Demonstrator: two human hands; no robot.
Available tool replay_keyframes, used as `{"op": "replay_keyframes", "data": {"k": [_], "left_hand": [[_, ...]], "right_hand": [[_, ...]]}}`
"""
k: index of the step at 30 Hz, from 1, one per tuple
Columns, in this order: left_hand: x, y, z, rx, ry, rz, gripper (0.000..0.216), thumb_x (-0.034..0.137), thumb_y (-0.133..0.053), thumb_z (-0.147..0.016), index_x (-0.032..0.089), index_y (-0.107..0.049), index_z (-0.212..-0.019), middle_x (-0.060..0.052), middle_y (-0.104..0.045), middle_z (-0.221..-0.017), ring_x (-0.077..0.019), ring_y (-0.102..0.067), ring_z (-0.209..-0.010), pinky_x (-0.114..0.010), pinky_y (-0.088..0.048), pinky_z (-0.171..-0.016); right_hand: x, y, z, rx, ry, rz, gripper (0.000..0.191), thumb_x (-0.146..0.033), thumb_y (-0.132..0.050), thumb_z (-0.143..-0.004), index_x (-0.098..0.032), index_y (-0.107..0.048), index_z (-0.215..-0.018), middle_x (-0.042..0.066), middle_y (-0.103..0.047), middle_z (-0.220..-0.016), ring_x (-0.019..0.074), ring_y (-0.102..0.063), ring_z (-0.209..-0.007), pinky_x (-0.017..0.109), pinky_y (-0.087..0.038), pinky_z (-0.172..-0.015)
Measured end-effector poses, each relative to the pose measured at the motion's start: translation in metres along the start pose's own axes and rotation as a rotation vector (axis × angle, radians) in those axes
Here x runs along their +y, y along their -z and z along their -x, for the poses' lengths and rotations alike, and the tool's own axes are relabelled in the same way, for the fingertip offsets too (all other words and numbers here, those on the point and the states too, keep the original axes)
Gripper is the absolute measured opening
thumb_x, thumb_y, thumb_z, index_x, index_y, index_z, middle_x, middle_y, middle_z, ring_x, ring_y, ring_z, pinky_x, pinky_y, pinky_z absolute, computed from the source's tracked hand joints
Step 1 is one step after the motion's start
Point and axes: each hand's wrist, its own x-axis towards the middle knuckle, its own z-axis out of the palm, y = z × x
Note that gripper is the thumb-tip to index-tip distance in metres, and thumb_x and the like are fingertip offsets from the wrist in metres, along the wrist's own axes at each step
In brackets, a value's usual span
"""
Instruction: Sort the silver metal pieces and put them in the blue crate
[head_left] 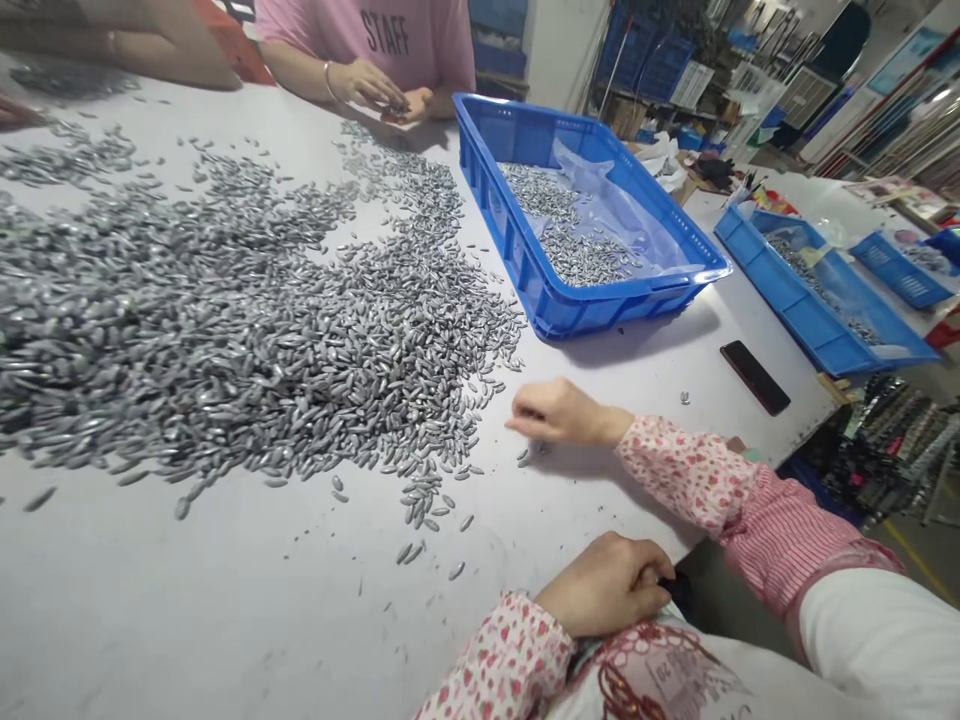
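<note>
Small grey, spindle-shaped pieces (285, 330) are spread in a large heap over the white table (225, 610). My right hand (562, 412) is just off the heap's right edge, low over the table, with its fingers curled in. A few loose pieces (525, 455) lie right below it; what its fingers hold, if anything, is hidden. My left hand (611, 585) is closed at the table's near edge, in front of my body. A dark object (679, 592) shows beside its fingers, and I cannot make out whether the hand grips it.
A blue crate (510, 250) with grey pieces and clear plastic film stands beyond my right hand. A phone (754, 377) lies near the table's right edge. More blue crates (817, 320) stand farther right. Across the table, a person in a pink shirt (442, 50) handles small pieces.
</note>
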Motion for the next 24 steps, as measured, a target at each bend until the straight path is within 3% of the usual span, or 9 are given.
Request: {"op": "replay_keyframes", "data": {"k": [4,8,9,11,13,16,19,21,24], "left_hand": [[0.0,0.002,0.0,-0.007,0.026,0.041,0.027,0.011,-0.062,-0.078,0.017,-0.072,-0.102,0.003,-0.063,-0.069,-0.0109,-0.056,-0.062,-0.018,-0.042,-0.066],[0.0,0.004,0.0,-0.026,0.051,0.098,0.026,0.013,-0.061,-0.079,0.017,-0.071,-0.102,0.004,-0.061,-0.068,-0.0103,-0.054,-0.061,-0.017,-0.042,-0.064],[0.0,0.005,0.001,-0.03,0.059,0.114,0.025,0.013,-0.061,-0.079,0.017,-0.071,-0.102,0.004,-0.06,-0.068,-0.0102,-0.053,-0.061,-0.018,-0.042,-0.064],[-0.001,0.007,0.001,-0.03,0.069,0.144,0.025,0.014,-0.061,-0.079,0.016,-0.071,-0.101,0.004,-0.059,-0.067,-0.01,-0.052,-0.06,-0.018,-0.042,-0.063],[-0.001,0.008,0.002,-0.018,0.072,0.164,0.024,0.015,-0.061,-0.079,0.016,-0.071,-0.1,0.004,-0.058,-0.067,-0.0098,-0.05,-0.06,-0.018,-0.042,-0.063],[-0.002,0.009,0.003,0.008,0.074,0.187,0.024,0.012,-0.059,-0.078,0.015,-0.071,-0.098,0.004,-0.058,-0.066,-0.0098,-0.05,-0.059,-0.018,-0.041,-0.063],[-0.002,0.009,0.003,0.008,0.078,0.219,0.024,0.011,-0.058,-0.078,0.015,-0.07,-0.099,0.003,-0.061,-0.068,-0.0103,-0.053,-0.061,-0.019,-0.042,-0.064],[-0.002,0.008,0.003,0.003,0.083,0.221,0.024,0.012,-0.058,-0.079,0.015,-0.07,-0.1,0.002,-0.064,-0.07,-0.0112,-0.055,-0.062,-0.019,-0.042,-0.064],[-0.002,0.009,0.002,-0.002,0.091,0.202,0.024,0.014,-0.058,-0.081,0.015,-0.07,-0.101,0.001,-0.064,-0.071,-0.0119,-0.056,-0.062,-0.02,-0.042,-0.064]], "right_hand": [[0.042,0.076,-0.038,0.369,-0.204,0.0,0.039,-0.048,-0.046,-0.098,-0.017,-0.055,-0.075,-0.002,-0.056,-0.068,0.0097,-0.048,-0.062,0.024,-0.04,-0.064],[0.125,0.13,-0.082,0.624,-0.418,0.174,0.041,-0.05,-0.044,-0.097,-0.019,-0.055,-0.074,-0.001,-0.054,-0.067,0.0123,-0.049,-0.065,0.027,-0.042,-0.07],[0.147,0.137,-0.089,0.629,-0.482,0.203,0.038,-0.049,-0.047,-0.096,-0.019,-0.056,-0.075,-0.001,-0.056,-0.069,0.0132,-0.051,-0.067,0.027,-0.043,-0.072],[0.181,0.144,-0.096,0.518,-0.587,0.207,0.032,-0.044,-0.05,-0.095,-0.017,-0.06,-0.08,0.001,-0.06,-0.073,0.0153,-0.054,-0.073,0.029,-0.044,-0.077],[0.195,0.143,-0.095,0.384,-0.639,0.213,0.026,-0.037,-0.054,-0.093,-0.015,-0.064,-0.085,0.004,-0.064,-0.08,0.0178,-0.058,-0.082,0.033,-0.044,-0.084],[0.173,0.134,-0.08,0.414,-0.587,0.242,0.019,-0.028,-0.055,-0.091,-0.013,-0.066,-0.094,0.007,-0.066,-0.092,0.0195,-0.059,-0.093,0.036,-0.042,-0.09],[0.117,0.121,-0.051,0.469,-0.359,0.17,0.022,-0.03,-0.053,-0.094,-0.013,-0.065,-0.097,0.006,-0.065,-0.092,0.0163,-0.058,-0.085,0.031,-0.044,-0.082],[0.078,0.107,-0.026,0.298,-0.208,0.049,0.021,-0.033,-0.055,-0.094,-0.014,-0.065,-0.092,0.004,-0.065,-0.088,0.0145,-0.058,-0.08,0.029,-0.045,-0.078],[0.038,0.075,0.011,-0.168,-0.067,-0.131,0.023,-0.034,-0.055,-0.096,-0.013,-0.064,-0.097,0.005,-0.065,-0.09,0.0132,-0.058,-0.077,0.027,-0.047,-0.074]]}}
